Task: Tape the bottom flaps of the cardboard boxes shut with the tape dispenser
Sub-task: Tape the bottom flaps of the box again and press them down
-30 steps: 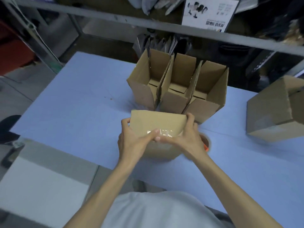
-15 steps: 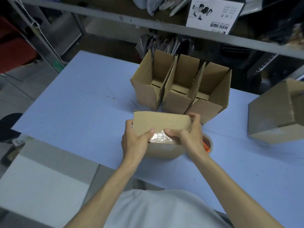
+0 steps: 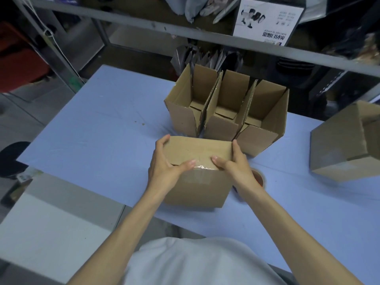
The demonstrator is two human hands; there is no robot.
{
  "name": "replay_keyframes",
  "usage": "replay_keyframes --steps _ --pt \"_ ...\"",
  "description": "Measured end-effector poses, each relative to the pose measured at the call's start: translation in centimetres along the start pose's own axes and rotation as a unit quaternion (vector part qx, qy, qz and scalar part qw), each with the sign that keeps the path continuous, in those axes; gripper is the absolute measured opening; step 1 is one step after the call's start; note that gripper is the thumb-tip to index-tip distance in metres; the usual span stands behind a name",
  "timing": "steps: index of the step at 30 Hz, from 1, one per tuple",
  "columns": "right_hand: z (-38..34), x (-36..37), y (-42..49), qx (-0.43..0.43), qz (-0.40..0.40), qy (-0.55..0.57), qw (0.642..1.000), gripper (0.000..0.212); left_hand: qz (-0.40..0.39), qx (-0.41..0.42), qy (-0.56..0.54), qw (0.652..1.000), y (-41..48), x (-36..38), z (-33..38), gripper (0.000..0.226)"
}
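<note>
- Two lines of print sit on the white carton (image 3: 267, 21) on the shelf at 1 o'clock. From this view both are upside down: large Chinese characters, and under them small Latin capitals that look like "BARCODE SCANNER". Small product pictures sit beside them, too small to make out.
- The cardboard box (image 3: 197, 188) stands on the pale blue table (image 3: 92, 136) at the centre of the view, close to the person. Its closed face is up and its long axis runs from 9 to 3 o'clock.
- A crinkled strip of clear tape (image 3: 202, 166) shines at the near edge of the top face, and a paler band runs just below it on the near wall.
- The left hand (image 3: 164, 167) grips the box's 9 o'clock end. Its fingers curl round the far corner and its thumb presses flat at the tape's left end.
- The right hand (image 3: 236, 167) mirrors this at the 3 o'clock end, with its thumb pressing at the tape's right end. The two thumb tips are near each other but apart.
- The tape dispenser (image 3: 260, 178) lies on the table just beside the box at 3 o'clock. The right wrist hides most of it, leaving only a round rim and a bit of orange in view.
- Three open boxes (image 3: 226, 124) stand side by side just beyond it at 12 o'clock, mouths up, and their inner bottom flaps are visible.
- One more brown box (image 3: 339, 153) sits well apart at 3 o'clock, tilted.
</note>
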State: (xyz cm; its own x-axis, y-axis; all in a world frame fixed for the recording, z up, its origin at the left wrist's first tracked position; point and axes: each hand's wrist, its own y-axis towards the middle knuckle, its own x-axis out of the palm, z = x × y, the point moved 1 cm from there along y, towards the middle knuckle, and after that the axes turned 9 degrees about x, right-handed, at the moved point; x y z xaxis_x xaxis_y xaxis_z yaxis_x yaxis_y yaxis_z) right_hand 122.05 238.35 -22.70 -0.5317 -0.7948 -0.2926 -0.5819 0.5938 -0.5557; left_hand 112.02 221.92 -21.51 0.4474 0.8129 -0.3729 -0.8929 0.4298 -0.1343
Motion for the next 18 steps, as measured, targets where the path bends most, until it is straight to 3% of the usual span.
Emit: replay_keyframes --steps 2,4,5,7,10,12,14,18 --pt "-0.4 0.3 -1.1 -0.151 0.089 -0.090 0.980 0.071 0.006 -0.025 -0.007 1.000 0.5 -0.1 -0.2 0.072" --pt "-0.6 1.2 -2.0 -0.357 0.119 -0.182 0.908 0.051 -0.012 -0.025 0.020 0.999 0.8 0.2 0.0 0.064" --pt "-0.6 1.7 -2.2 -0.409 0.107 -0.204 0.883 0.039 -0.013 0.010 0.057 0.998 0.8 0.4 0.1 0.060" --pt "-0.5 2.4 -2.2 -0.445 0.126 -0.217 0.860 0.018 0.014 0.143 0.157 0.977 0.5 0.9 0.4 0.042" --pt "-0.7 2.7 -1.5 -0.467 0.175 -0.234 0.835 0.008 0.028 0.314 0.206 0.926 0.4 0.7 0.0 0.013" --pt "-0.8 2.9 -1.0 -0.469 0.185 -0.251 0.826 0.006 0.037 0.374 0.235 0.897 0.8 0.4 -0.7 0.005" --pt "-1.1 3.2 -0.5 -0.469 0.195 -0.265 0.820 0.006 0.070 0.419 0.285 0.859 1.2 0.6 -0.9 0.011" --pt "-0.3 2.5 1.1 -0.507 0.184 -0.268 0.798 0.018 0.085 0.434 0.287 0.850 2.1 1.0 -1.0 0.021"
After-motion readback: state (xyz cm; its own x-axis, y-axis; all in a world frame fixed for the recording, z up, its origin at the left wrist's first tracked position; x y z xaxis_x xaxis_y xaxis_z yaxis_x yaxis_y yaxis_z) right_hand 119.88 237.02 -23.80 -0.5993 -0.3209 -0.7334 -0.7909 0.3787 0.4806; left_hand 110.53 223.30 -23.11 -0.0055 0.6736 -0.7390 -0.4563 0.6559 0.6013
